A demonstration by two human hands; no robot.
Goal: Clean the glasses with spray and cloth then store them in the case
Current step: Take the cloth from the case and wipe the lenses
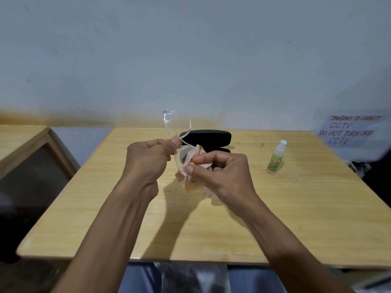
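I hold the glasses (177, 127) up above the middle of the table (296, 208), nearer its far edge than the near one. My left hand (152, 157) pinches the clear frame by its middle, thumb and fingers curled tight on it, so one lens stands up free and the other sits low between my hands. My right hand (220, 172) has the pink cloth (190, 163) pinched round that lower lens, thumb on one face and fingers behind, the loose tail of the cloth hanging down toward the tabletop.

To do this wipe well, I think I should keep the left grip on the frame only and off the upper lens, since a fingertip there would smear it. The right thumb should rub in small circles with light pressure, and the frame is thin, so I must not twist one hand against the other.

The black case (208, 137) lies open by the far edge, just behind my hands. The spray bottle (276, 158) stands upright toward the right edge, well apart from the case.
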